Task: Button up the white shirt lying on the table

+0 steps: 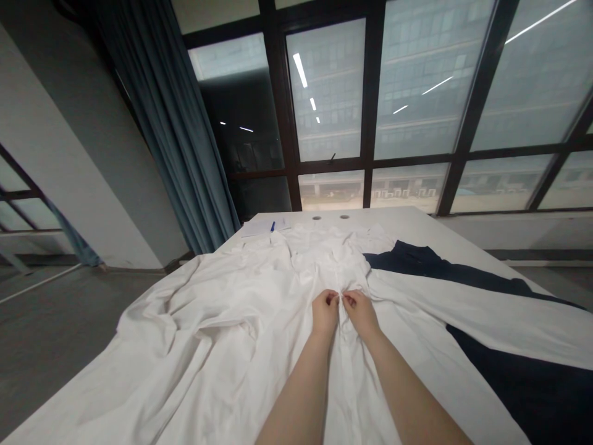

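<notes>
A white long-sleeved garment (259,303), which looks like a shirt or coat, lies spread and wrinkled across the table. My left hand (325,311) and my right hand (360,312) meet at its front seam, a little below the collar area. Both hands pinch the cloth with fingertips almost touching. Any button between them is too small to make out. One white sleeve (486,306) stretches to the right, over a dark navy garment (532,377) that shows above and below it.
At the far left of the white table (398,222) lie some paper (254,228) and a blue pen (273,226). Two round holes sit near the table's far edge. Beyond are large dark-framed windows (324,93) and a blue curtain (162,123).
</notes>
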The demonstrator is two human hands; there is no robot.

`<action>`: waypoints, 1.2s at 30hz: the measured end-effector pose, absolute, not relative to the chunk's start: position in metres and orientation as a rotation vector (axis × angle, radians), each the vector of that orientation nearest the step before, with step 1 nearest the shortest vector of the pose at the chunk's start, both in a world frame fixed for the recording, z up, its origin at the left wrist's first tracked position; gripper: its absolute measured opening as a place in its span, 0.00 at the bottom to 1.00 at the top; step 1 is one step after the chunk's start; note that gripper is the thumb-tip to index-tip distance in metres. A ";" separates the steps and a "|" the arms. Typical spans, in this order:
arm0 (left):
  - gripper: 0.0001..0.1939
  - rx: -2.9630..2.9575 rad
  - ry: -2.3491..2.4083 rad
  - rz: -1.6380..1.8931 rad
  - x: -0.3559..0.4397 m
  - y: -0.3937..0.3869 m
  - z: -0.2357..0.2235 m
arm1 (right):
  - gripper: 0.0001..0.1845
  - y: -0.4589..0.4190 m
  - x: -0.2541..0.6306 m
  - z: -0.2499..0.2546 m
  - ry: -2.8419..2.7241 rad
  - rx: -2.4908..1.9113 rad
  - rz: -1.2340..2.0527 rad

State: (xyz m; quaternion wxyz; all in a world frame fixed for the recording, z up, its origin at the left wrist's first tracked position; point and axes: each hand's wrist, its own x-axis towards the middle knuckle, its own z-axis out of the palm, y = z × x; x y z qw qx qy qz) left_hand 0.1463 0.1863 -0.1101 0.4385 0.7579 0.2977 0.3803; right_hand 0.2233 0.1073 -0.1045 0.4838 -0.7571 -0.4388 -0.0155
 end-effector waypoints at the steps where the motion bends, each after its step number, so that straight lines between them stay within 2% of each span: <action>1: 0.07 1.862 0.738 0.936 0.147 0.187 -0.112 | 0.12 0.108 0.223 -0.105 -1.049 -1.811 -0.019; 6: 0.08 1.775 0.753 0.920 0.150 0.190 -0.117 | 0.14 0.110 0.226 -0.107 -0.931 -1.661 0.107; 15: 0.06 1.675 0.727 0.901 0.149 0.191 -0.113 | 0.13 0.109 0.226 -0.107 -1.011 -1.759 0.079; 26: 0.09 1.646 0.635 0.836 0.148 0.192 -0.111 | 0.12 0.112 0.233 -0.116 -0.862 -1.612 0.331; 31: 0.11 1.585 0.649 0.831 0.150 0.193 -0.115 | 0.07 0.110 0.229 -0.110 -0.905 -1.661 0.194; 36: 0.10 1.509 0.667 0.846 0.152 0.195 -0.119 | 0.08 0.108 0.224 -0.102 -0.931 -1.657 0.138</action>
